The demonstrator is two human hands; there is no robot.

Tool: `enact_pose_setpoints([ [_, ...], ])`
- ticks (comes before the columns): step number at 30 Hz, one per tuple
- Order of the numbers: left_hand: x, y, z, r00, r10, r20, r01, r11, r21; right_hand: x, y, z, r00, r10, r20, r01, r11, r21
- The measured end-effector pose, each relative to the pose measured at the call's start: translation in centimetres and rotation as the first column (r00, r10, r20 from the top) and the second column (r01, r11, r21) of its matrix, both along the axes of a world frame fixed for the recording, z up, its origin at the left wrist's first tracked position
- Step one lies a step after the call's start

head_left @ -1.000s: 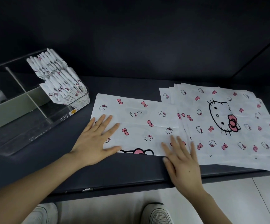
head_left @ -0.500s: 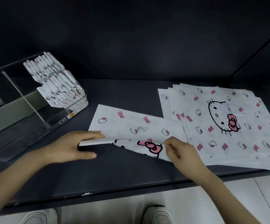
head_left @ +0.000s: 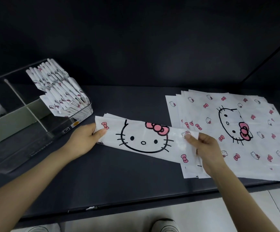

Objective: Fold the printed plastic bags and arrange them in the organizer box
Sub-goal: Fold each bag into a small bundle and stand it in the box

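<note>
**One bag pinched at both ends, half folded, between stack and box**

The dark table (head_left: 127,178) carried everything, and its layout suited your reach. The stack of flat bags (head_left: 246,104) lay fanned at your right, each edge slightly offset, probably so you could peel off a single sheet. The clear organizer box (head_left: 55,133) sat at your left, angled toward you. Its right-hand compartment held a row of folded bags (head_left: 60,96) standing on edge and leaning back, packed like files so more would slot in beside them. A divider (head_left: 25,104) separated that row from the other compartments.

The bag (head_left: 144,139) you were working lay stretched across the middle of the table as a long strip, the big cat face upward. Its right end overlapped the near-left corner of the stack. I could not tell whether the strip rested fully on the table or hung just above it.

Your left hand (head_left: 84,139) clamped the strip's left end, thumb on top and fingers curled beneath. Your right hand (head_left: 206,148) pinched the right end the same way. Gripping both ends held the slippery plastic taut, which I judge kept the layers aligned for the next crease. Many flat bags remained, so the task looked well short of finished.
</note>
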State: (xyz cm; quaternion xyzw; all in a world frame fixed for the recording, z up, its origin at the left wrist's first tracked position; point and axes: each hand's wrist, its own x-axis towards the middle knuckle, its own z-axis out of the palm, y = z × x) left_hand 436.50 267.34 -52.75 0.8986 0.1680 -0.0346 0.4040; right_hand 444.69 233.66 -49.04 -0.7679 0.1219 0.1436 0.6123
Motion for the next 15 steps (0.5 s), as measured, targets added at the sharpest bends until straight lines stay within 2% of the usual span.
enact_pose_setpoints([
  [2, 0.4, 0.0, 0.0, 1.000, -0.008, -0.002, 0.008, 0.999, 0.043, 0.5, 0.5, -1.4, 0.996, 0.038, 0.087, -0.011, 0.957, -0.290],
  [4, 0.7, -0.5, 0.1, 1.000, 0.022, 0.014, -0.023, 0.996, 0.091, 0.3, 1.0, -2.0, 0.988, 0.079, 0.131, -0.008, 0.882, -0.470],
  [8, 1.3, -1.8, -0.1, 0.981, 0.153, 0.122, -0.174, 0.968, 0.182, -0.4, 1.5, -2.3, 0.984, 0.066, 0.166, 0.041, 0.820, -0.571],
  [11, 1.6, -2.1, -0.7, 0.960, 0.177, 0.217, -0.235, 0.930, 0.283, -0.4, 1.8, -2.6, 0.978, 0.076, 0.192, 0.062, 0.780, -0.622],
  [15, 2.1, -2.2, -1.4, 0.959, 0.178, 0.220, -0.252, 0.890, 0.380, 0.1, 1.9, -2.9, 0.972, 0.096, 0.216, 0.067, 0.764, -0.642],
])
